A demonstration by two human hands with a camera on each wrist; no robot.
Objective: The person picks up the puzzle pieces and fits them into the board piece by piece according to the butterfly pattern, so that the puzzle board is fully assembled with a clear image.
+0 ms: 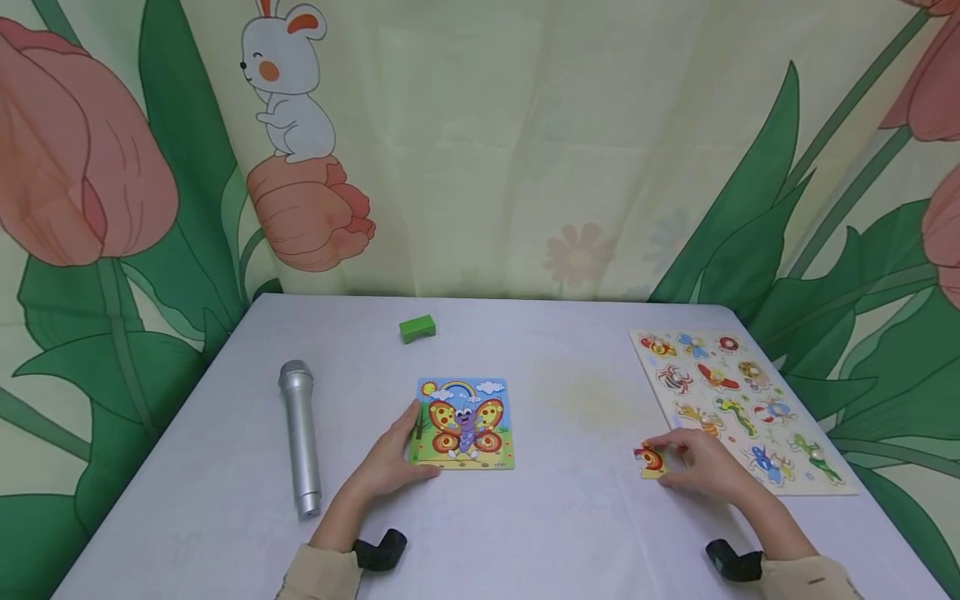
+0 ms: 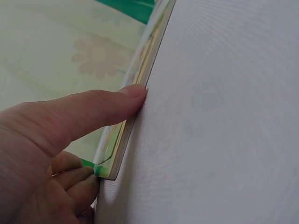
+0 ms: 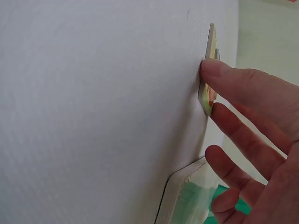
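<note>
A square butterfly puzzle board [image 1: 465, 457] lies flat on the table, its purple body and yellow-red wings facing up. My left hand [image 1: 386, 461] grips its near left corner, fingers along the left side and thumb [image 2: 133, 93] against the near edge. Well to the right, my right hand [image 1: 705, 468] pinches a small puzzle piece [image 1: 651, 461] between thumb and index finger. Red and orange rings on a yellow ground show on that piece, and in the right wrist view the piece [image 3: 209, 88] is seen nearly edge-on.
A larger pale board of insect pictures [image 1: 731, 400] lies beside my right hand, to the right. Left of my left hand is a silver microphone [image 1: 302, 442]. A green block [image 1: 417, 328] sits farther back on the white-covered table [image 1: 540, 533], before a printed curtain [image 1: 480, 150].
</note>
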